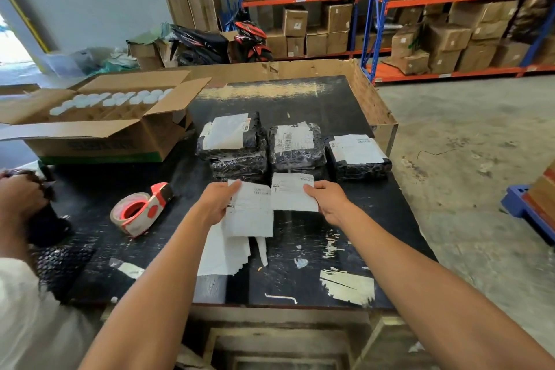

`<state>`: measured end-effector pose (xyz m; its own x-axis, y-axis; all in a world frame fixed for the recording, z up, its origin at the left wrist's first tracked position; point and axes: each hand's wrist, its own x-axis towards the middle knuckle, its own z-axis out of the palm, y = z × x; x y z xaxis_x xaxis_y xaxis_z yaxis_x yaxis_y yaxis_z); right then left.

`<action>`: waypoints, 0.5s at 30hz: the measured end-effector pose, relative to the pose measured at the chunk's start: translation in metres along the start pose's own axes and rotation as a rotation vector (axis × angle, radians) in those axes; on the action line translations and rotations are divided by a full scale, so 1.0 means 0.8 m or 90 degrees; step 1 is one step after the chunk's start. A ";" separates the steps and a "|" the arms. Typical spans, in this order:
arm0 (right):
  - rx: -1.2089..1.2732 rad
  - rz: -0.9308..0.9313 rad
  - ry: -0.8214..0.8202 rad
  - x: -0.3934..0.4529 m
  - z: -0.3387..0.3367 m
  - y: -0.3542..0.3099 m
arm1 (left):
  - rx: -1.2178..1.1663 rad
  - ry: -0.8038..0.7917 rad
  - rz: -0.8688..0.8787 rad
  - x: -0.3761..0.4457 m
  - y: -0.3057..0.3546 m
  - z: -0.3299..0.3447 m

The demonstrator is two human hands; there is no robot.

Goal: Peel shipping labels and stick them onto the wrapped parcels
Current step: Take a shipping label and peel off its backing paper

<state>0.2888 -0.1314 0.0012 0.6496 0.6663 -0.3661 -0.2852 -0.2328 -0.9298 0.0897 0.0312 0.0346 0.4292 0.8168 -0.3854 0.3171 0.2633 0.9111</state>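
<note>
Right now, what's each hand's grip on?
Left hand: grips the stack of label sheets by its left edge.
Right hand: pinches a single shipping label by its right edge, in front of the wrapped parcels.

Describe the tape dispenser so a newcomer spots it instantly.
Start at the black worktable and look to its left side, in front of the open cardboard box. The tape dispenser lies there, left of the person's left hand. It is the only red and white tool on the table, holding a roll of tape.
</note>
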 end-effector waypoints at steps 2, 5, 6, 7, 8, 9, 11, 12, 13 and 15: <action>-0.001 0.007 -0.026 -0.008 0.006 -0.001 | 0.118 0.058 0.023 0.009 -0.007 -0.025; -0.015 0.011 -0.051 -0.016 0.015 0.002 | 0.276 0.148 0.047 0.021 -0.023 -0.051; -0.017 0.014 -0.056 -0.019 0.018 0.004 | 0.307 0.162 0.041 0.020 -0.026 -0.053; -0.018 0.015 -0.060 -0.020 0.019 0.005 | 0.341 0.169 0.037 0.020 -0.030 -0.054; -0.018 0.014 -0.065 -0.021 0.020 0.006 | 0.372 0.171 0.031 0.020 -0.033 -0.053; -0.017 0.011 -0.068 -0.022 0.022 0.006 | 0.400 0.178 0.027 0.016 -0.034 -0.051; -0.017 0.003 -0.068 -0.025 0.023 0.006 | 0.473 0.215 0.021 0.010 -0.035 -0.045; -0.018 0.001 -0.066 -0.027 0.024 0.005 | 0.525 0.259 0.027 0.004 -0.034 -0.041; -0.019 -0.002 -0.063 -0.028 0.023 0.004 | 0.575 0.309 0.049 -0.001 -0.031 -0.036; -0.021 -0.009 -0.062 -0.028 0.020 0.003 | 0.626 0.393 0.200 -0.007 -0.022 -0.022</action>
<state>0.2624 -0.1352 0.0076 0.5819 0.7349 -0.3483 -0.2512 -0.2449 -0.9364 0.0667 0.0311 0.0229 0.2105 0.9540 0.2132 0.8963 -0.2755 0.3475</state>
